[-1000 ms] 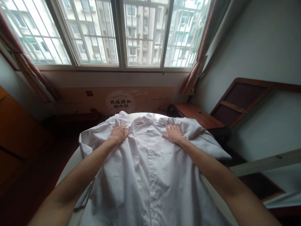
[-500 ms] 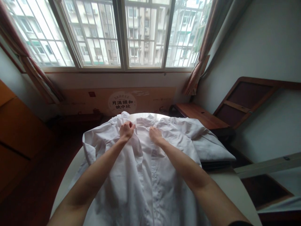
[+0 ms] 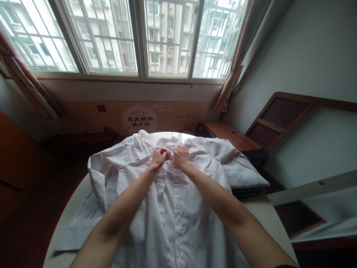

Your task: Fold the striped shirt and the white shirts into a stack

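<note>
Head view: white button-up shirt (image 3: 192,214) lies across round tabletop (image 3: 264,208), collar (image 3: 170,142) near 12 o'clock. Left hand (image 3: 158,158) pinches front edge between fingers; right hand (image 3: 182,158) curls fingers over fabric, grip unclear. Best: align edges level, avoid dragging collar.

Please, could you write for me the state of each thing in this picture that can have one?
White shirt: spread front up, wrinkled; buttoning unclear.
Left hand: fingers curled at the shirt front; grip unclear.
Right hand: fingers bent on the shirt front; grip unclear.
Table: largely covered.
Left curtain: drawn aside.
Right curtain: drawn aside.
Window: uncovered.
</note>
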`<state>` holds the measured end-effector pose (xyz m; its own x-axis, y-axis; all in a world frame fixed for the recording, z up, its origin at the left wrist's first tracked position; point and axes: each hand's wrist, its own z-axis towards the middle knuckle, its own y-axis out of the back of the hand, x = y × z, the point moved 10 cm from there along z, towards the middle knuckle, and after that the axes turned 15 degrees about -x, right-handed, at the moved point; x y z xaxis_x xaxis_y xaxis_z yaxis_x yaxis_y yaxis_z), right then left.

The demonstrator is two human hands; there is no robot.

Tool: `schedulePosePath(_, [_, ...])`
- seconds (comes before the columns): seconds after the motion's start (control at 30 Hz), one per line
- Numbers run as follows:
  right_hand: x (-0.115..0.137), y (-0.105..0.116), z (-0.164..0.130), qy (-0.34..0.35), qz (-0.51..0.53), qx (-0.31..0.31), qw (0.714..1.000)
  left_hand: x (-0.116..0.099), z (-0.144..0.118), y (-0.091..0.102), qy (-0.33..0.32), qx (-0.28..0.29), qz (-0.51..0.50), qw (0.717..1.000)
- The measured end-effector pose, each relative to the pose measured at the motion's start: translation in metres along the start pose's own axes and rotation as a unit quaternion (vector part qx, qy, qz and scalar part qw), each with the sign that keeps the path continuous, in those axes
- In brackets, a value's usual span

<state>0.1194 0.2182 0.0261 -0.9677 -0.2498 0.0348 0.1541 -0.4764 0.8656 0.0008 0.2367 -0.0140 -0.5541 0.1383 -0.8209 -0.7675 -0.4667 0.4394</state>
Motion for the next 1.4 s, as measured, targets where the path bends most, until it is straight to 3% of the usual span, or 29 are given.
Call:
schedulePosePath(0.07, [0.002,-0.012,0.010,0.001,0.020,0.003,1.000,-0.010,0.004,0.007,-0.068,-0.010,0.072,0.995])
schedulePosePath(0.17, [-0.006,-0.029,0.018,-0.016,0.038,0.019,0.999,-0.039,0.002,0.019,-0.213,-0.046,0.194,0.956])
schedulePosePath(0.27, [-0.029,-0.034,0.018,-0.112,0.112,-0.011,0.987,-0.064,-0.002,0.021,-0.321,-0.066,0.260,0.908])
schedulePosePath(0.43, [-0.057,-0.039,0.012,-0.234,0.319,-0.092,0.914,-0.077,-0.008,-0.001,-0.428,0.030,0.241,0.871])
schedulePosePath(0.53, [-0.062,-0.041,0.010,-0.265,0.434,-0.130,0.851,-0.074,0.002,0.006,-0.384,0.003,0.218,0.897])
schedulePosePath(0.63, [-0.063,-0.036,0.007,-0.283,0.449,-0.157,0.833,-0.072,0.006,0.019,-0.334,-0.051,0.206,0.918])
schedulePosePath(0.8, [-0.054,-0.003,0.004,-0.262,0.344,-0.212,0.876,-0.077,-0.004,0.014,-0.340,-0.053,0.214,0.914])
schedulePosePath(0.9, [-0.040,0.005,0.006,-0.227,0.323,-0.203,0.896,-0.067,0.002,0.012,-0.290,-0.042,0.206,0.934])
schedulePosePath(1.0, [-0.033,-0.002,0.007,-0.222,0.352,-0.185,0.890,-0.051,0.011,0.015,-0.229,-0.040,0.192,0.953])
schedulePosePath(1.13, [-0.033,-0.018,0.007,-0.239,0.394,-0.155,0.874,-0.043,0.014,0.016,-0.194,-0.036,0.157,0.968])
schedulePosePath(1.27, [-0.033,-0.018,0.006,-0.226,0.370,-0.148,0.889,-0.050,0.009,0.012,-0.224,-0.017,0.144,0.964])
schedulePosePath(1.4, [-0.034,-0.009,0.006,-0.211,0.354,-0.172,0.895,-0.057,0.004,0.017,-0.245,-0.048,0.167,0.954])
